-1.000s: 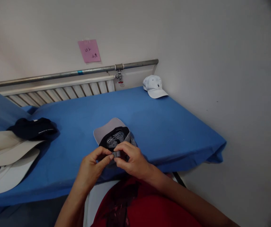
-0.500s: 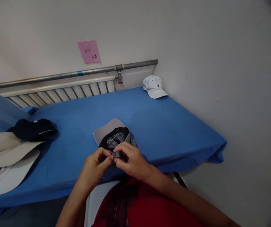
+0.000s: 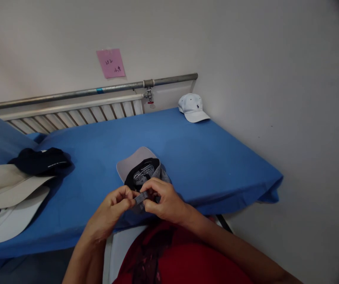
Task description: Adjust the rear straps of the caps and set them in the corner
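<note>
A grey baseball cap (image 3: 130, 161) lies on the blue-covered table in front of me, brim pointing away and its dark inside facing up. Its grey back strap (image 3: 141, 197) is stretched between my two hands. My left hand (image 3: 114, 207) pinches the strap's left end between thumb and finger. On the other side my right hand (image 3: 163, 201) pinches the strap near the cap's rear edge. The fingers hide both ends of the strap and any buckle on it.
A white cap (image 3: 193, 108) sits at the table's far right corner. At the left lie a black cap (image 3: 42, 161), a beige cap (image 3: 6, 185) and a white cap with lettering (image 3: 15, 221). Behind the blue cloth (image 3: 205, 165) are a radiator (image 3: 77, 116) and a pipe (image 3: 122, 86).
My left hand has moved a little left, away from my right hand, so more of the strap shows between them. My right hand has barely moved.
</note>
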### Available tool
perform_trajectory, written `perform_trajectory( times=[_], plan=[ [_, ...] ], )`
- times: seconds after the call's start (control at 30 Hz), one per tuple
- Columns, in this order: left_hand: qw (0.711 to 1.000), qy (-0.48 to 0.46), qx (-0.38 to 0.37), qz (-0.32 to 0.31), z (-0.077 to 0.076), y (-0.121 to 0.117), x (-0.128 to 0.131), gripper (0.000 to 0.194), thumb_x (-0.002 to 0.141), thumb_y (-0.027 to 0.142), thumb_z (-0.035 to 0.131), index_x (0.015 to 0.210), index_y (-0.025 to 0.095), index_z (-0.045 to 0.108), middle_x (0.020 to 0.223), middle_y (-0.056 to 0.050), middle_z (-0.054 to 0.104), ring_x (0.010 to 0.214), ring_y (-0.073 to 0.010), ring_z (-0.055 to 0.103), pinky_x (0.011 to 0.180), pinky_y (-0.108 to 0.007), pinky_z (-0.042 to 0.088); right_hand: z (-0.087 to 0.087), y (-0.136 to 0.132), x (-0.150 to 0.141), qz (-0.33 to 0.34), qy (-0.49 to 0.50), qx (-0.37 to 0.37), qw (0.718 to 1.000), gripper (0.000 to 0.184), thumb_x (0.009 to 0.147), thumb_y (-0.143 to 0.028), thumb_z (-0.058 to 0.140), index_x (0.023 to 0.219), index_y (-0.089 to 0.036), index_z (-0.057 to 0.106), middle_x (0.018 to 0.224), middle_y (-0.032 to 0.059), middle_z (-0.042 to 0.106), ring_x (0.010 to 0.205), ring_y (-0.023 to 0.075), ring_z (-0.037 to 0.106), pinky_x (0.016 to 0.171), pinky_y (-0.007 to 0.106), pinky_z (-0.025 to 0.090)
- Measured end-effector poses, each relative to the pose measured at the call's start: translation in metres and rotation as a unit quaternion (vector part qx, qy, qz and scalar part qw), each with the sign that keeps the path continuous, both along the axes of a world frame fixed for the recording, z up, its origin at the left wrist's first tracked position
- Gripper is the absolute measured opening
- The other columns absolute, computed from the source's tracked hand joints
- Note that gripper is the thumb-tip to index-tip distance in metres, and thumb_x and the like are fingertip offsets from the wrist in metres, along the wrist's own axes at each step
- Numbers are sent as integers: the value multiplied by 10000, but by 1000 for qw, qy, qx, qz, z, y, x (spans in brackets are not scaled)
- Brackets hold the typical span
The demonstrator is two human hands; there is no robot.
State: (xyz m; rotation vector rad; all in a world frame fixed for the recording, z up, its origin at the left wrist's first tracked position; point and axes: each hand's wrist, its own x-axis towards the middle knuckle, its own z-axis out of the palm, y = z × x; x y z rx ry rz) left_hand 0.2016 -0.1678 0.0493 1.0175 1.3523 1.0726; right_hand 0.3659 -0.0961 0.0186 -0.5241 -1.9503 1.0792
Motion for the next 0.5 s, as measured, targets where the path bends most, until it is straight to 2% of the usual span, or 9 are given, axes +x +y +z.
perform_trajectory(
  times=[0.2,0.37,0.5],
  plan=[
    [1000,-12,6,-11,-5,0,-4,143,700,185,583,624,179,462,794,1,626,754,-136,527,690,-258,396,-1,-2,0,13,2,-25,1000,182,679,-99,568,832,-193,600,784,-11,564,657,105,520,593,230,440],
    [999,48,-4,-5,-3,1,-6,164,801,349,622,829,192,585,743,25,558,712,-123,477,660,-242,382,5,0,7,38,3,43,998,266,724,-87,536,956,-198,607,916,27,613,762,128,573,683,265,489],
    [1000,14,-5,-12,-3,-1,-7,129,830,326,587,864,202,595,741,21,585,719,-122,505,679,-239,388,12,10,11,25,21,105,994,351,759,-47,433,1033,-199,592,1045,63,645,993,169,587,874,345,468]
  ],
)
